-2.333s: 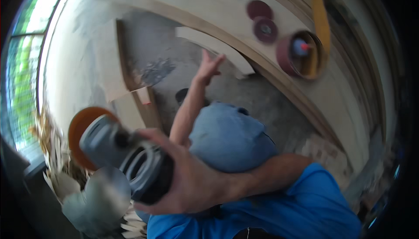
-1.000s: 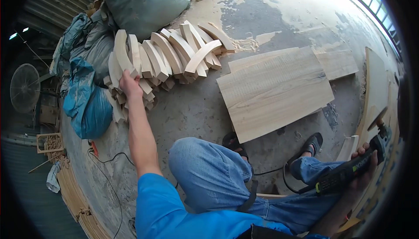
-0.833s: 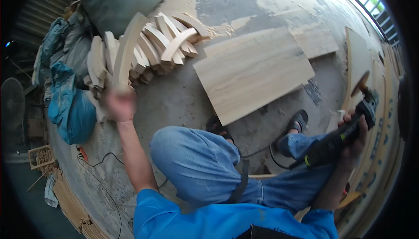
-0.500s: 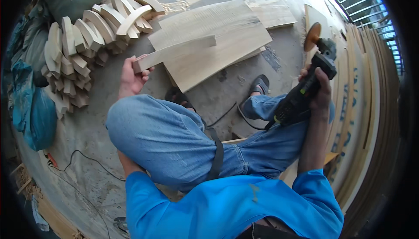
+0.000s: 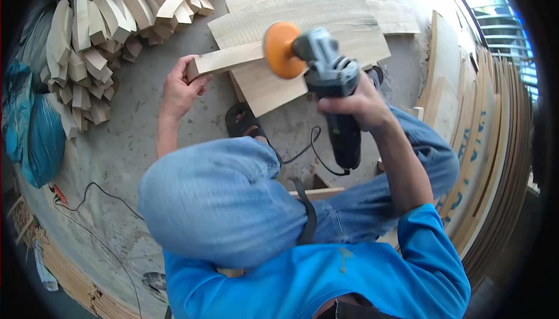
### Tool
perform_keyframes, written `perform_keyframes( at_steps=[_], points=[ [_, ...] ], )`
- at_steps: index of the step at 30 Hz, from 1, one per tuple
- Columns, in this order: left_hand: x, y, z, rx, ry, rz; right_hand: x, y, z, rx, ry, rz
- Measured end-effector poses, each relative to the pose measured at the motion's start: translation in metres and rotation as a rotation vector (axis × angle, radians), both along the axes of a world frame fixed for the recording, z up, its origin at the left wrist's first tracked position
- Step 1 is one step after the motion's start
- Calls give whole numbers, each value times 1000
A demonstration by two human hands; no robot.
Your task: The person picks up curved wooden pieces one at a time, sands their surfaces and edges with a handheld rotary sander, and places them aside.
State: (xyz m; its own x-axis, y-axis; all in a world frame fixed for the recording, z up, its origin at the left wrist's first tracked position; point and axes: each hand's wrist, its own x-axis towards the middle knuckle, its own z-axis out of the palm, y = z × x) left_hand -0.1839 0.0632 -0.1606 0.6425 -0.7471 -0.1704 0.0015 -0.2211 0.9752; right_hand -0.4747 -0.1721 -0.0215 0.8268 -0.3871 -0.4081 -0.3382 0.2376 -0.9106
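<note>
My left hand [image 5: 181, 89] is closed round the near-left end of a curved wooden piece [image 5: 227, 58], which lies across the top of some pale boards [image 5: 271, 86]. In my right hand [image 5: 362, 102] is a black and grey angle grinder [image 5: 332, 68], gripped by its body with the cable trailing from the bottom. Its orange sanding disc [image 5: 282, 50] stands upright over the right part of the wooden piece and hides that end. Whether the disc touches the wood, I cannot tell.
Several curved wooden pieces [image 5: 96, 25] are heaped at the upper left, beside blue plastic bags [image 5: 41, 138]. Long boards and sheets [image 5: 474, 162] lean along the right. A thin black cable [image 5: 108, 188] runs over the floor at the left. My sandalled foot [image 5: 241, 121] is close to the boards.
My right hand has swung the grinder from the right side leftward, bringing the disc over the wooden piece. My left hand still grips that piece. The view has shifted slightly.
</note>
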Motion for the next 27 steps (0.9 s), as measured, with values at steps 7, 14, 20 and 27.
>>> perform_keyframes(
  at_steps=[7,14,20,27],
  points=[
    [-14,4,18,-109,-14,38,73,13,-37,-15,-53,220],
    [-19,5,23,4,23,58,86,13,-46,-103,-38,294],
    [-21,3,32,-10,-17,62,90,17,-54,-78,-97,294],
    [-22,4,29,-26,-9,81,91,15,-55,-62,-86,296]
  ],
)
